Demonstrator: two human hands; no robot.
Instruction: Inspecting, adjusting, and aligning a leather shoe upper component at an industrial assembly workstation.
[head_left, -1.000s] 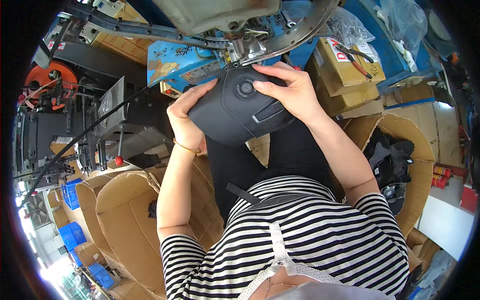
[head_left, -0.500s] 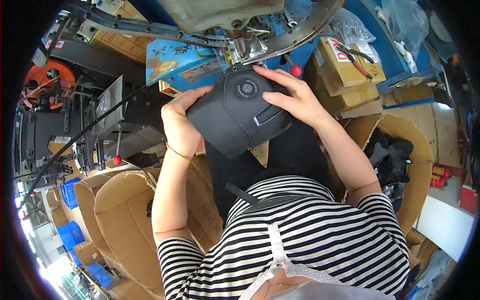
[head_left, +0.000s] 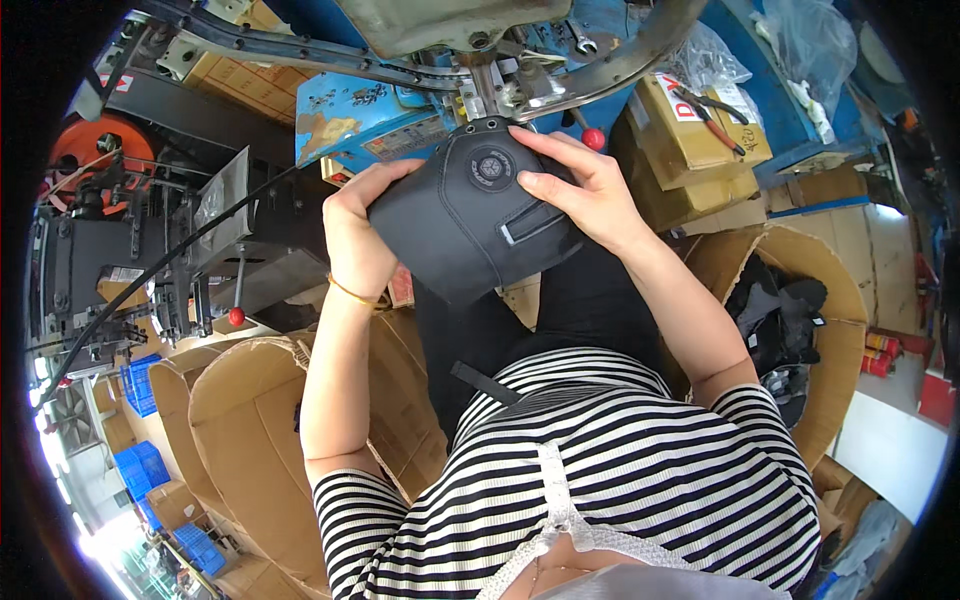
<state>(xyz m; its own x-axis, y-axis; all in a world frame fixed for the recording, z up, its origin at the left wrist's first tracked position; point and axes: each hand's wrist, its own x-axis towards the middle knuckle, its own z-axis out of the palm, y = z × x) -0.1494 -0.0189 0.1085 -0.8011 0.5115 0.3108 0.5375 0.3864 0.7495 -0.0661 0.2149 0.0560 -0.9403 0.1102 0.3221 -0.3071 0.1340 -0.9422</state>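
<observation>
A black fabric piece (head_left: 460, 225) with stitched seams, a round emblem and a small slot is held up between both hands, its top edge pushed under the metal head of a blue machine (head_left: 380, 115). My left hand (head_left: 355, 235) grips its left edge, thumb on top. My right hand (head_left: 580, 190) lies over its right side, fingers spread flat next to the emblem. A thin gold bracelet circles my left wrist.
Cardboard boxes (head_left: 260, 420) stand at my left knee; another box (head_left: 800, 330) at right holds dark fabric pieces. Yellow cartons (head_left: 700, 140) with pliers on top sit right of the machine. Red-knobbed levers (head_left: 236, 316) and an orange wheel (head_left: 95, 150) are at left.
Both hands have carried the black fabric piece up and forward, so its top now sits under the machine head. The right hand's fingers have shifted nearer the emblem.
</observation>
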